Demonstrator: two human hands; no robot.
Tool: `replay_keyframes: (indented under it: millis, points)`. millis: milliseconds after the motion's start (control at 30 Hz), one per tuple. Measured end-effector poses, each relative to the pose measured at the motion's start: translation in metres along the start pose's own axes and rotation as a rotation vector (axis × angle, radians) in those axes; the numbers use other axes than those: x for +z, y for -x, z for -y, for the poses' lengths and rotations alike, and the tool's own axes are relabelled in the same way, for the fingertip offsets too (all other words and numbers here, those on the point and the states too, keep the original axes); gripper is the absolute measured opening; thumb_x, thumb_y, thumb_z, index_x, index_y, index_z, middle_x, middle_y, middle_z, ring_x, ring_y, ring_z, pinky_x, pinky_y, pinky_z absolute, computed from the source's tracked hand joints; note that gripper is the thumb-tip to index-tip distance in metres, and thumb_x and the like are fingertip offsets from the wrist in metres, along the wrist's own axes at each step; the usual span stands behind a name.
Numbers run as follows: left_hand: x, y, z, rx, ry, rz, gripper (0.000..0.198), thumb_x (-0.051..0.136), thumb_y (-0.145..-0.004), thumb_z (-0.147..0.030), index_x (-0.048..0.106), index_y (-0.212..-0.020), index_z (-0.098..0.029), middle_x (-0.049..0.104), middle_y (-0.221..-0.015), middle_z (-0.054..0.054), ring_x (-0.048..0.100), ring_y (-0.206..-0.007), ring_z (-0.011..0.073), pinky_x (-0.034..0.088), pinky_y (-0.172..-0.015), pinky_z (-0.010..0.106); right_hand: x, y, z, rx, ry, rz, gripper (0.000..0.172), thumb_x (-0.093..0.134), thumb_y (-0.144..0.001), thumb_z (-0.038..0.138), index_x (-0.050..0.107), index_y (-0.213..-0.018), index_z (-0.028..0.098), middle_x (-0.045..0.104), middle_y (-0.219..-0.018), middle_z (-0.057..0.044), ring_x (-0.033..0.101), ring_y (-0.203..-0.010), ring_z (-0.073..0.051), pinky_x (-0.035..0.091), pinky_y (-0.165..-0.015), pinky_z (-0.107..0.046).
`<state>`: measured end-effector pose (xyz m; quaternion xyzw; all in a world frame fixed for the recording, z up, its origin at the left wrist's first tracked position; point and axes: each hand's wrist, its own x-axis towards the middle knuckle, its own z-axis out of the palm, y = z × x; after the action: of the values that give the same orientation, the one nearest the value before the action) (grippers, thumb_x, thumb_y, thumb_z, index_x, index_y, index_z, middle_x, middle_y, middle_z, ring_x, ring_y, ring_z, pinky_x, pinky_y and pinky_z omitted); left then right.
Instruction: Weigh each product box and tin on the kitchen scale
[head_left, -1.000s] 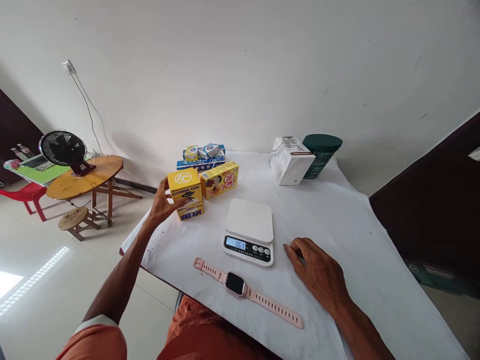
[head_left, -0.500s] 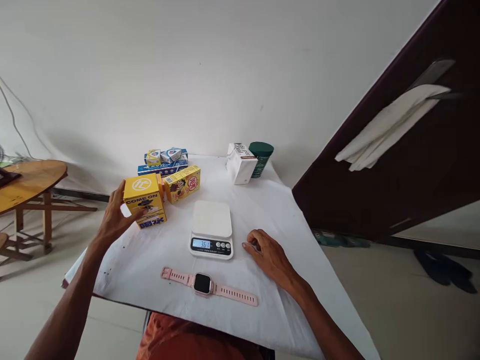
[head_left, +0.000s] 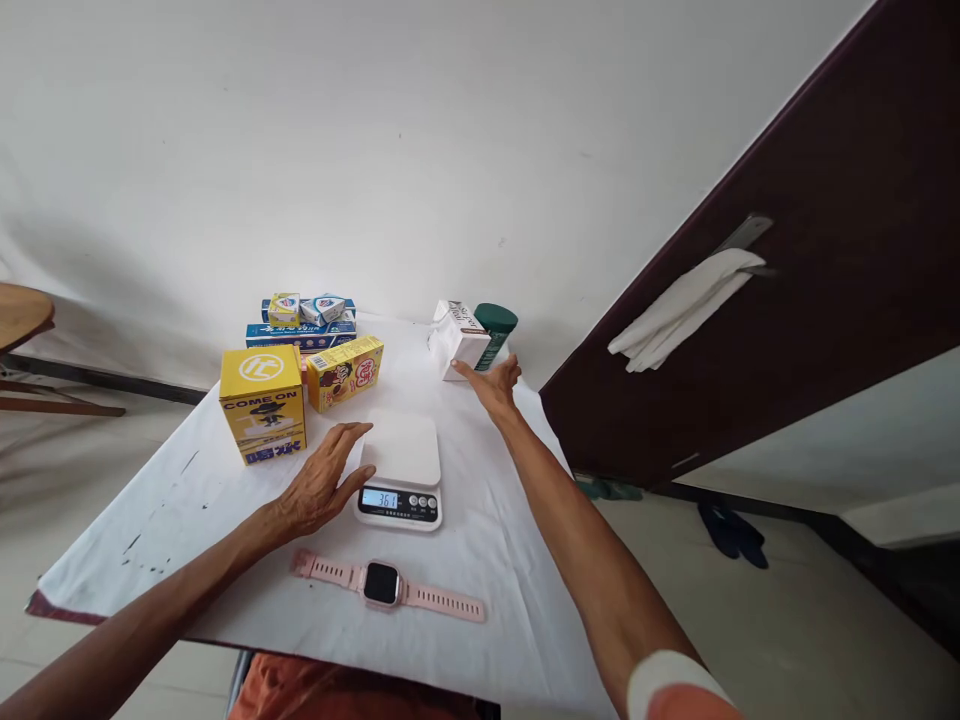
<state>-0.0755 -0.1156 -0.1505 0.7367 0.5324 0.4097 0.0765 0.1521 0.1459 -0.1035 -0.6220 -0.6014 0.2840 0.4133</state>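
My left hand (head_left: pixel 324 482) is open at the left edge of a white kitchen scale (head_left: pixel 401 448), thumb and fingers apart. The scale's display reads 361, and its platform bears nothing. My right hand (head_left: pixel 495 383) reaches to the back right of the table, thumb and fingers apart. Its thumb tip is at the lower front of a white carton (head_left: pixel 459 345). The other fingers are in front of and beside a dark green lidded canister (head_left: pixel 493 325), partly hiding it; contact is hard to tell. A pink smartwatch (head_left: pixel 382 584) lies strap outstretched before the scale.
A yellow box (head_left: pixel 262 405) stands on the left, beside a smaller yellow carton (head_left: pixel 345 375). Behind them are blue boxes (head_left: pixel 300 334) with small wrapped packs (head_left: pixel 322 309) on top. White cloth covers the table. A towel (head_left: pixel 686 310) hangs on the door handle.
My left hand has let go of the yellow box and moved right to the scale. My right hand has moved from beside the scale back to the white carton and green canister. The view has shifted.
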Motion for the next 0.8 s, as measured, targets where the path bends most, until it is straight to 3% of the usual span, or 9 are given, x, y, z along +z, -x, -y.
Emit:
replay_keyframes:
  millis: [67,133,300,467,567,700,800]
  points:
    - [0.006,0.002,0.015,-0.047,0.035,0.005,0.048,0.048,-0.107,-0.037,0.040,-0.152,-0.024,0.057,-0.140,0.015,0.059,-0.130,0.0273,0.057,-0.104,0.048,0.018,-0.015,0.007,0.099,-0.008,-0.053,0.150,0.089,-0.053,0.064,0.005,-0.165,0.012,0.012,-0.171,-0.027,0.011,-0.159,-0.043,0.022,-0.127,-0.055]
    - [0.009,0.003,0.024,-0.085,0.056,-0.012,0.048,0.047,-0.107,-0.039,0.040,-0.152,-0.023,0.058,-0.139,0.015,0.059,-0.129,0.0276,0.057,-0.104,0.049,0.030,-0.024,0.010,0.139,-0.029,-0.091,0.154,0.091,-0.051,0.061,0.000,-0.166,0.014,0.008,-0.172,-0.026,0.008,-0.160,-0.043,0.021,-0.127,-0.058]
    - [0.010,0.005,0.031,-0.128,0.085,-0.032,0.050,0.048,-0.106,-0.041,0.040,-0.152,-0.024,0.058,-0.139,0.015,0.058,-0.130,0.0283,0.056,-0.104,0.050,0.050,-0.038,0.004,0.157,-0.039,-0.126,0.152,0.091,-0.053,0.058,-0.001,-0.167,0.018,0.010,-0.173,-0.025,0.010,-0.160,-0.042,0.022,-0.126,-0.060]
    - [0.010,0.005,0.031,-0.153,0.096,-0.007,0.049,0.047,-0.106,-0.042,0.040,-0.151,-0.023,0.057,-0.140,0.015,0.057,-0.132,0.0280,0.055,-0.106,0.050,0.061,-0.047,-0.004,0.129,-0.027,-0.137,0.145,0.090,-0.054,0.055,0.006,-0.165,0.015,0.014,-0.171,-0.027,0.011,-0.160,-0.042,0.023,-0.126,-0.061]
    - [0.011,0.005,0.031,-0.160,0.094,0.001,0.050,0.047,-0.106,-0.042,0.039,-0.152,-0.024,0.056,-0.141,0.015,0.056,-0.133,0.0285,0.055,-0.107,0.050,0.065,-0.052,-0.012,0.098,-0.016,-0.142,0.133,0.088,-0.058,0.051,0.015,-0.163,0.014,0.025,-0.168,-0.027,0.021,-0.158,-0.041,0.027,-0.125,-0.058]
    - [0.011,0.005,0.031,-0.179,0.092,0.009,0.050,0.047,-0.107,-0.043,0.039,-0.151,-0.023,0.056,-0.141,0.015,0.055,-0.133,0.0283,0.055,-0.107,0.051,0.061,-0.056,-0.028,0.033,-0.003,-0.113,0.104,0.082,-0.065,0.049,0.036,-0.153,0.017,0.051,-0.154,-0.017,0.046,-0.145,-0.034,0.038,-0.122,-0.046]
    - [0.012,0.006,0.031,-0.192,0.094,0.018,0.050,0.047,-0.106,-0.044,0.039,-0.151,-0.023,0.055,-0.142,0.015,0.055,-0.134,0.0284,0.054,-0.108,0.051,0.053,-0.058,-0.037,0.003,0.011,-0.099,0.085,0.079,-0.068,0.052,0.048,-0.139,0.019,0.062,-0.141,-0.015,0.057,-0.133,-0.034,0.046,-0.114,-0.045]
